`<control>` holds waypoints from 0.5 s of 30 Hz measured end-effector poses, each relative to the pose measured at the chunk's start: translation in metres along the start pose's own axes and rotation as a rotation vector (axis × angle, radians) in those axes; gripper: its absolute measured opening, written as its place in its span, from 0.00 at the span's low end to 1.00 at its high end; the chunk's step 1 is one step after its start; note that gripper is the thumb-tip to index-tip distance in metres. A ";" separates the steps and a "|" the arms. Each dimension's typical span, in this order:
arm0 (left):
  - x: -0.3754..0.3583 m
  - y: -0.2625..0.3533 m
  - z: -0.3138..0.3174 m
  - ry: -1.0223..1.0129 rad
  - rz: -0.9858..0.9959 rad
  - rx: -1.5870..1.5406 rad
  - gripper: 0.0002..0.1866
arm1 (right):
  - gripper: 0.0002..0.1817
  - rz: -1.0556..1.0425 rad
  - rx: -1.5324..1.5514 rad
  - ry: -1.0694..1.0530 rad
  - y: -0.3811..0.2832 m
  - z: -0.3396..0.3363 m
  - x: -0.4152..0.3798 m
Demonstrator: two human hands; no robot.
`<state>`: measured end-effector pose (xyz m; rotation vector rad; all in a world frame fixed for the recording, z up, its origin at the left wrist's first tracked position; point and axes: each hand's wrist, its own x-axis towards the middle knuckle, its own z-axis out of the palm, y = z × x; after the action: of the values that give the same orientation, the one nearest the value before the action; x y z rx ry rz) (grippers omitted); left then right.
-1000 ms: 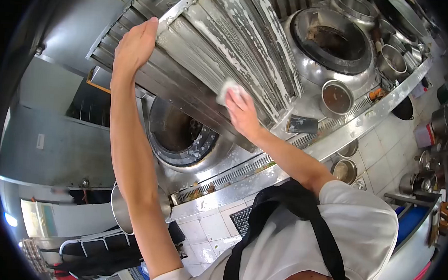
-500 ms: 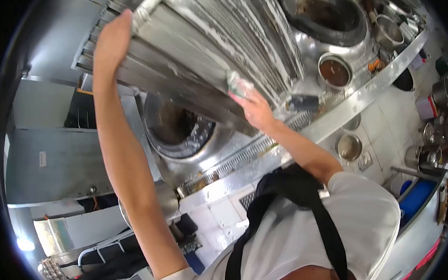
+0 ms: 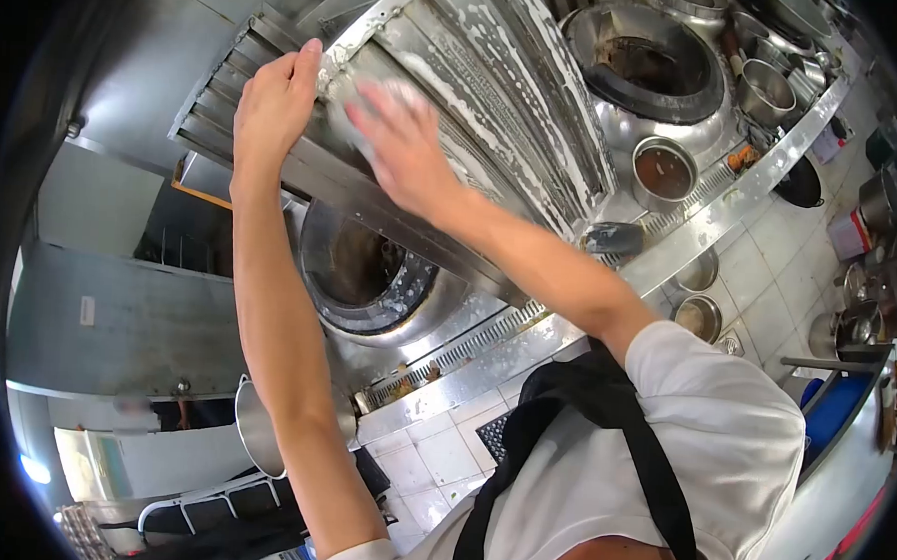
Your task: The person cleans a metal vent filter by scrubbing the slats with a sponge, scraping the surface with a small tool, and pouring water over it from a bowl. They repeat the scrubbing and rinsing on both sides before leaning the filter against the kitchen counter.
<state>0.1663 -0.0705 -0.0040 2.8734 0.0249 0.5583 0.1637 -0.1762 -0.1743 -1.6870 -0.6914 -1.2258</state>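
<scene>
A ridged metal panel [image 3: 476, 101], streaked with white suds, stands tilted over the stove. My left hand [image 3: 276, 102] is wrapped round the top corner of its frame. My right hand [image 3: 399, 143] presses a pale, motion-blurred cloth or pad [image 3: 361, 111] against the panel near that corner. Below the panel is a round burner [image 3: 354, 261] with suds on its dark rim. More ridged metal [image 3: 222, 90] shows to the left of my left hand.
A second burner [image 3: 653, 69] is at the upper right. Beside it stand a pot of brown liquid [image 3: 663, 174] and a dark block-like object [image 3: 612, 238]. A metal ledge [image 3: 701, 223] runs along the stove front. A large pot [image 3: 260, 427] stands lower left.
My right hand has moved up and left along the panel with the cloth or pad, closer to my left hand. My left hand still grips the frame, now slightly further right in view.
</scene>
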 end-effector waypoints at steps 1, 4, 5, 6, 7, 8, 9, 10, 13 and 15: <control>-0.002 0.003 -0.003 0.005 0.014 0.011 0.32 | 0.32 -0.004 0.073 0.125 0.003 0.003 0.017; -0.012 0.012 -0.003 0.012 0.009 0.032 0.32 | 0.29 -0.007 0.080 0.034 0.009 -0.002 0.003; -0.012 0.014 -0.003 0.026 0.002 0.049 0.31 | 0.29 -0.007 0.075 0.036 0.011 -0.001 -0.008; -0.007 0.014 -0.003 0.035 0.012 0.042 0.31 | 0.27 -0.055 0.070 0.060 0.014 -0.001 -0.019; -0.005 0.012 -0.002 0.048 0.009 0.045 0.31 | 0.26 -0.097 0.067 0.077 0.020 0.000 -0.031; -0.007 0.008 0.003 0.033 0.004 0.057 0.31 | 0.24 -0.100 -0.040 0.077 0.010 -0.005 0.001; -0.012 0.010 0.003 0.019 0.006 0.058 0.31 | 0.24 -0.087 -0.045 0.073 0.012 -0.006 0.010; -0.014 0.017 -0.002 0.026 0.008 0.043 0.31 | 0.24 -0.096 -0.002 0.169 0.018 -0.006 0.023; -0.019 0.017 -0.001 0.068 0.001 0.062 0.31 | 0.24 -0.094 -0.011 0.230 0.028 -0.014 -0.041; -0.015 0.023 0.000 0.119 0.013 0.071 0.31 | 0.24 -0.073 0.035 0.070 0.033 -0.035 -0.060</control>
<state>0.1518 -0.0943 -0.0049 2.9070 0.0452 0.7446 0.1553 -0.2177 -0.2380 -1.5939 -0.7332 -1.3103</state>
